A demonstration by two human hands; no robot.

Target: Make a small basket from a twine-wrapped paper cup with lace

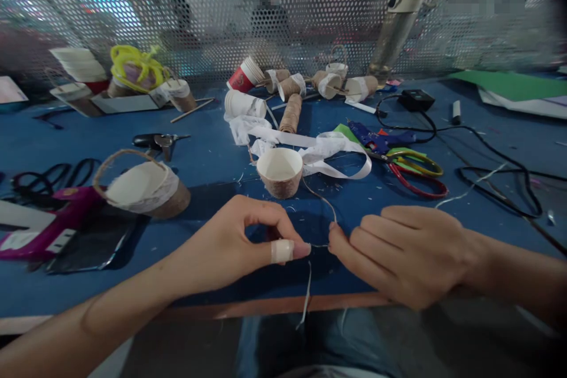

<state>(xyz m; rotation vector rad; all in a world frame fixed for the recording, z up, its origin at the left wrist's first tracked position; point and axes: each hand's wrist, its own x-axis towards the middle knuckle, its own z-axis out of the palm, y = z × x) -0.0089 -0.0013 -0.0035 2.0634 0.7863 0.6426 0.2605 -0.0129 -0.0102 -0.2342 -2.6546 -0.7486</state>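
Note:
Near the table's front edge, my left hand (261,236), with a bandage on its thumb, pinches a thin string between thumb and forefinger. The string (325,199) runs over to my right hand (394,251), whose curled fingers grip it too, and curves up toward the small cup. A loose white end hangs below my left fingertips. Just beyond my hands stands a twine-wrapped paper cup (280,172), upright and without a handle. White ribbon (341,153) lies loosely behind it and to its right.
At left are a handled cup (150,192), a purple glue gun (66,224) and keys (163,143). Scissors (414,168), a blue glue gun (376,136) and black cable lie right. A twine spool (291,113), several cups and a bottle (396,29) stand farther back before a perforated metal panel (212,12).

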